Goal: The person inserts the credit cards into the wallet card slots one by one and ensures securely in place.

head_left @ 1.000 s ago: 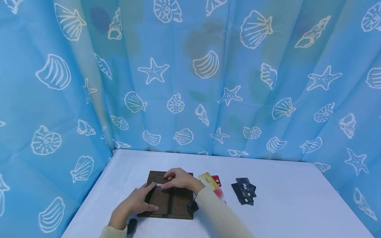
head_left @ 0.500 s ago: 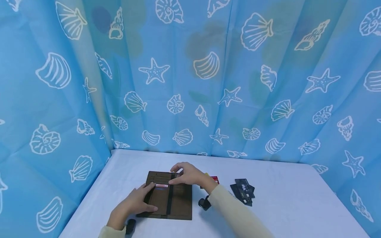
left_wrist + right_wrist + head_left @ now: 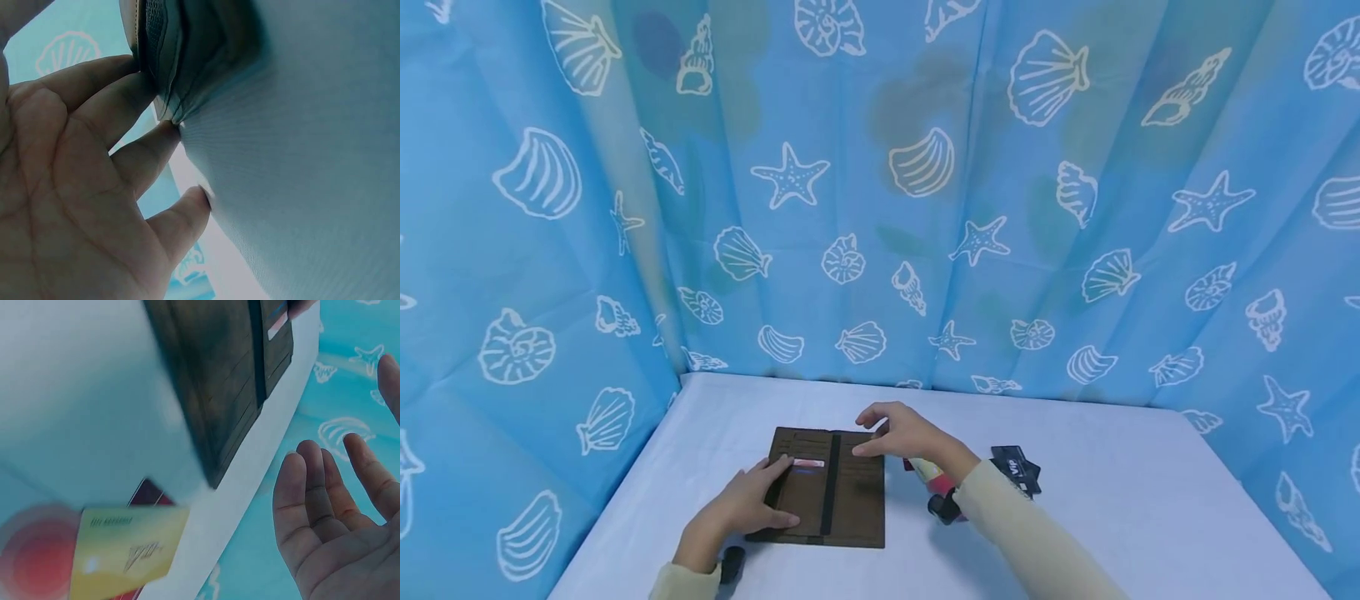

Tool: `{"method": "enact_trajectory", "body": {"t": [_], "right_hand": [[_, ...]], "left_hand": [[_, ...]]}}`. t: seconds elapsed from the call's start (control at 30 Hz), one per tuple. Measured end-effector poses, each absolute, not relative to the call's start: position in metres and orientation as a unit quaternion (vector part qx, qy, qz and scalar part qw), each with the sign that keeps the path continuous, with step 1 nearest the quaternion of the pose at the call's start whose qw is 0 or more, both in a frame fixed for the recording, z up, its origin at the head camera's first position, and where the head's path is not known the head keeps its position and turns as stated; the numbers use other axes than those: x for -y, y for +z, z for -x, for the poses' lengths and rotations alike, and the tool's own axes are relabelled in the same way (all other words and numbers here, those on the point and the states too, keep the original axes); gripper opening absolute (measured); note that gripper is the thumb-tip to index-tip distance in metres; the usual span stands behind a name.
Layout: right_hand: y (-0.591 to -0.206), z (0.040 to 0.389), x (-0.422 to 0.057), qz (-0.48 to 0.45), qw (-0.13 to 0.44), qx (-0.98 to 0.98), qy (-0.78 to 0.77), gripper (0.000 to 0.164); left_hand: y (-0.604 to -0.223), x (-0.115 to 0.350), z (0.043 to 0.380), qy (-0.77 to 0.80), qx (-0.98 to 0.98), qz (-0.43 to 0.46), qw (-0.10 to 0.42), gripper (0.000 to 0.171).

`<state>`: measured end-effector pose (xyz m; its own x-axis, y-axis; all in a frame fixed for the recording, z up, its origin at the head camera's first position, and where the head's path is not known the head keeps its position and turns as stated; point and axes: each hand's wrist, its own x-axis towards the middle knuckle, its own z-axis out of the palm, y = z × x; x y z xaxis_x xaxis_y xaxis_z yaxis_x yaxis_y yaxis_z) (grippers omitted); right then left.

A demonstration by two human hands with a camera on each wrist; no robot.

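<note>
A brown wallet (image 3: pixel 859 510) lies spread flat on the white table, a dark strap down its middle. One card (image 3: pixel 808 463) shows as a thin pale and red strip in a slot on the left half. My left hand (image 3: pixel 741 506) rests on the wallet's left side; in the left wrist view its spread fingertips touch the wallet (image 3: pixel 200 56) edge and the tabletop. Above the upper right corner hovers my right hand (image 3: pixel 904 433), fingers loosely bent and holding nothing. The right wrist view shows this hand (image 3: pixel 340 531) apart from the wallet.
Right of the wallet, partly under the right arm, lie a yellow card (image 3: pixel 125 550), a dark red card (image 3: pixel 147 492) and a blurred red round shape (image 3: pixel 44 559). Farther right is a pile of black cards (image 3: pixel 1013 467). A blue shell-patterned curtain (image 3: pixel 865 208) hangs behind.
My right hand has let go of the card, which now sits in the left slot, and has moved right and up toward the coloured cards. The left hand stays in place.
</note>
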<state>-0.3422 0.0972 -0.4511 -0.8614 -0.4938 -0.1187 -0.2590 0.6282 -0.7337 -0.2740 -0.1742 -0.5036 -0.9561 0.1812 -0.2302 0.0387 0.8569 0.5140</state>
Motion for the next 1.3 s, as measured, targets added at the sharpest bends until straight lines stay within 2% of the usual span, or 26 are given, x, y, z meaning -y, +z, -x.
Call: {"method": "enact_trajectory", "body": {"t": [0.5, 1.3], "right_hand": [[-0.457, 0.350, -0.141, 0.132, 0.131, -0.904, -0.384, 0.049], [-0.480, 0.354, -0.169, 0.088, 0.118, -0.897, -0.416, 0.043]], "left_hand": [[-0.500, 0.171, 0.270, 0.273, -0.950, -0.050, 0.143, 0.094], [-0.501, 0.172, 0.271, 0.270, -0.952, -0.048, 0.133, 0.095]]}}
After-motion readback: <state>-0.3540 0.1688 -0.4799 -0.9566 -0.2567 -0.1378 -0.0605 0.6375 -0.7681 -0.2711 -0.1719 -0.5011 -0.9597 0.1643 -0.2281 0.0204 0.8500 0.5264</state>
